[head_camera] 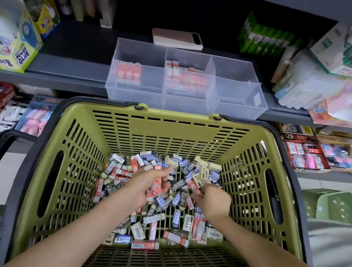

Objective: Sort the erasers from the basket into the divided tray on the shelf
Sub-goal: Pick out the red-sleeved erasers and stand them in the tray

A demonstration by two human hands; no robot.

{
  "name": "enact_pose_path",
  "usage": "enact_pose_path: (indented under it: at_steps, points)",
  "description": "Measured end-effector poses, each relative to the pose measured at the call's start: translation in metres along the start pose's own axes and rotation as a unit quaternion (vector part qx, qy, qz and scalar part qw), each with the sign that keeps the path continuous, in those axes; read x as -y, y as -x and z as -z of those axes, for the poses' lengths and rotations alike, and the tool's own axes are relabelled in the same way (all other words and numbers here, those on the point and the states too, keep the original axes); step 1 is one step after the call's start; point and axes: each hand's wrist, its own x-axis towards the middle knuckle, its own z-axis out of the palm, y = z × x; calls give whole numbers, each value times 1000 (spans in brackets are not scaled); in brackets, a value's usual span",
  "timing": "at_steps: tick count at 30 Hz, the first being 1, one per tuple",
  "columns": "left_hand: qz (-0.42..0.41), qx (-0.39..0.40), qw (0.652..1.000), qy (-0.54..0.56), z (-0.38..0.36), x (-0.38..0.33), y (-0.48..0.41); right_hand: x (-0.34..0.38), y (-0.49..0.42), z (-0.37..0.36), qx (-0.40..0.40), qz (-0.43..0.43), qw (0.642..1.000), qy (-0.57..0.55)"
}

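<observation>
Olive-green plastic basket (170, 132) with a dark rim sits below the grey shelf (71, 68), its floor littered with loose erasers (177, 221) — red, blue, black and cream sleeves mixed. Left hand (141, 184) is curled around a small bunch of red-sleeved erasers (157, 185). Right hand (213, 200) pinches what looks like one red eraser among the pile, though its fingertips are partly hidden. Clear divided tray (236, 110) on the shelf holds red erasers in its left and middle compartments.

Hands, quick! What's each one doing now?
Left hand: closed on red-sleeved erasers.
Right hand: fingers curled on a red-sleeved eraser.
</observation>
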Motion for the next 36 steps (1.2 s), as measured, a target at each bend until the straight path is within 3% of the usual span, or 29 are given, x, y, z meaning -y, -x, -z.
enact_pose_path:
  at_steps: [2,4,7,11,12,13,15,16,18,21,24,26,28,30,32,36]
  points:
    - [-2,-13,1000,-20,2,4,-1,-1,-2,6,12,-3,1000,-24]
    - [-20,-23,998,-50,2,10,-2,2,-2,15,25,-12,988,-150]
    - [-45,-23,996,-79,-4,15,-1,16,0,33,63,55,931,-356]
    - [-50,-5,997,-64,-10,14,4,25,10,43,198,174,834,-485]
    - [-53,-12,997,-57,-8,12,5,19,8,43,235,172,834,-468]
    - [-54,-27,997,-49,-6,10,6,12,3,38,249,164,866,-402]
    - [-38,-50,998,-23,2,6,3,-3,-5,23,218,127,954,-160]
    - [-31,-45,999,0,6,4,1,-7,-5,16,189,105,975,-59]
    - [-20,-22,999,36,10,0,0,-6,-1,1,137,89,986,20]
    - [-2,13,999,50,14,-2,0,1,2,-12,80,139,985,60]
    - [2,42,999,21,15,1,1,0,1,-4,92,110,989,22]
    - [2,39,999,3,14,3,1,-3,-1,8,149,49,983,-95]
    - [-2,27,999,-19,12,7,0,-1,1,29,217,-14,931,-295]
    - [-18,32,999,-33,7,12,2,4,5,52,263,-12,870,-416]
    - [-30,72,997,-22,1,17,3,13,11,69,286,27,854,-433]
    - [-48,101,993,-27,-8,22,4,29,21,79,272,90,861,-420]
